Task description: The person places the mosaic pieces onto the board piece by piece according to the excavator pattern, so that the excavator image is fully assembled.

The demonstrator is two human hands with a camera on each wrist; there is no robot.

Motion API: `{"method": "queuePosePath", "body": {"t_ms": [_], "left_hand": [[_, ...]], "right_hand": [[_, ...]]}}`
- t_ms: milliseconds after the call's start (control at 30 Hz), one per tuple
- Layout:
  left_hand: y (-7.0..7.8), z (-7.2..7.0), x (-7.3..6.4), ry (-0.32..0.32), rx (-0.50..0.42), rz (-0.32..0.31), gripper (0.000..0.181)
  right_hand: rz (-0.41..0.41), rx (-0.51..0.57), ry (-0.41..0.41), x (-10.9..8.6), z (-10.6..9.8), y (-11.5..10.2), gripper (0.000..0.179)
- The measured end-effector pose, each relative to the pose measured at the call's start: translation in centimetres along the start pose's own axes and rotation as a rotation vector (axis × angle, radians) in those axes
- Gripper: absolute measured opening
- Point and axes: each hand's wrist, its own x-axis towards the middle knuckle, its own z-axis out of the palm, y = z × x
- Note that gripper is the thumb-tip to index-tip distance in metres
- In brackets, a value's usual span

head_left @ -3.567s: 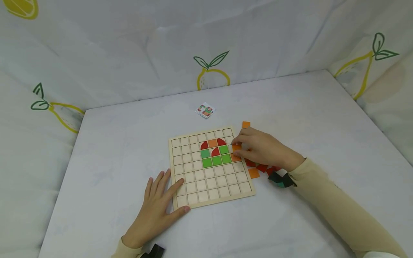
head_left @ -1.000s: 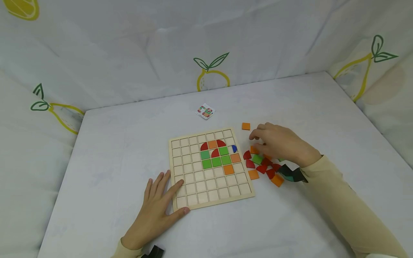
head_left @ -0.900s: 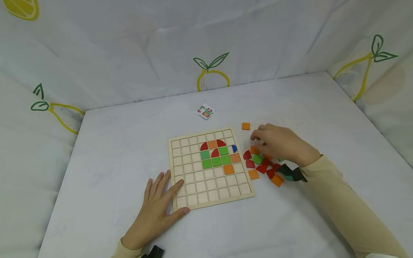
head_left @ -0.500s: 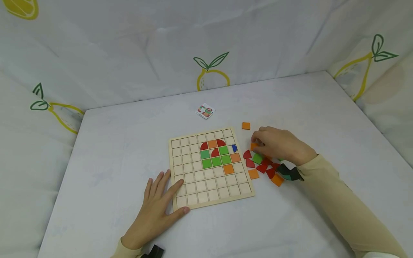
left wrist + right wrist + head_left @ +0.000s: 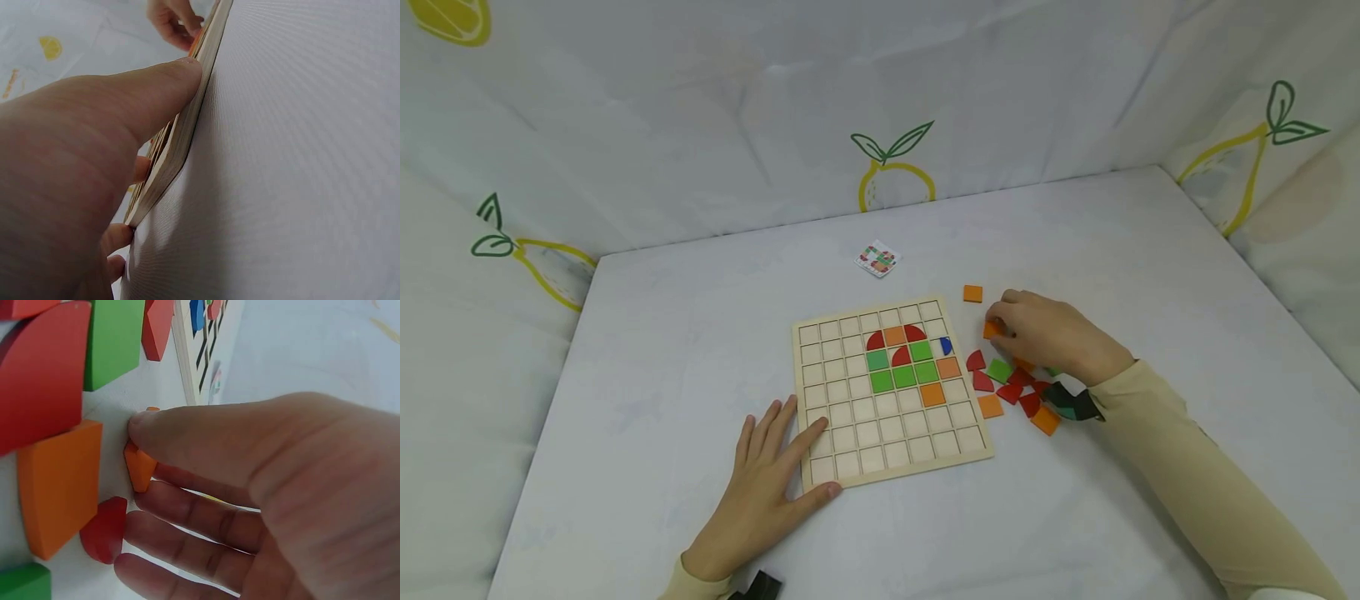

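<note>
The left hand [image 5: 758,493] lies palm down, fingers [image 5: 782,425] spread and thumb [image 5: 815,497] angled away from them. The right hand [image 5: 1048,335] curves inward, its thumb [image 5: 200,434] and fingertips [image 5: 165,501] set in a pinch, the beige-sleeved forearm [image 5: 1195,471] slanting up from the lower right

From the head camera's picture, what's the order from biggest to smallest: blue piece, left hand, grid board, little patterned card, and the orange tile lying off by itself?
As they look in the head view:
1. Grid board
2. Left hand
3. Patterned card
4. Lone orange tile
5. Blue piece
</note>
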Motion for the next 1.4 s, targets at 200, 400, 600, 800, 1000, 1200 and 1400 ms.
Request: {"method": "queuePosePath", "body": {"t_ms": [200,400,600,800,1000,1200,1400], "left_hand": [[0.0,0.0,0.0,0.000,-0.003,0.001,0.077],[0.0,0.1,-0.1,0.000,-0.002,-0.001,0.077],[0.0,0.1,-0.1,0.000,0.004,-0.003,0.077],[-0.1,0.1,0.0,0.002,0.011,-0.003,0.077],[-0.1,0.1,0.0,0.007,0.010,0.002,0.077],[0.0,0.1,0.0,0.012,0.004,0.008,0.077],[0.0,0.0,0.0,0.005,-0.001,0.002,0.078]], "right_hand": [[-0.019,-0.008,0.028,0.0,0.0,0.1,0.037],[-0.100,0.058,0.084,-0.2,-0.1,-0.6,0.035],[-0.199,0.104,0.107,-0.6,-0.1,-1.7,0.035],[-0.266,0.105,0.138,-1.0,0.1,-2.7,0.031],[-0.311,0.067,0.125,-1.3,0.5,-3.7,0.031],[-0.355,0.063,0.094,-1.5,1.0,-4.4,0.031],[-0.404,0.075,0.073,-1.7,1.4,-4.8,0.027]]}}
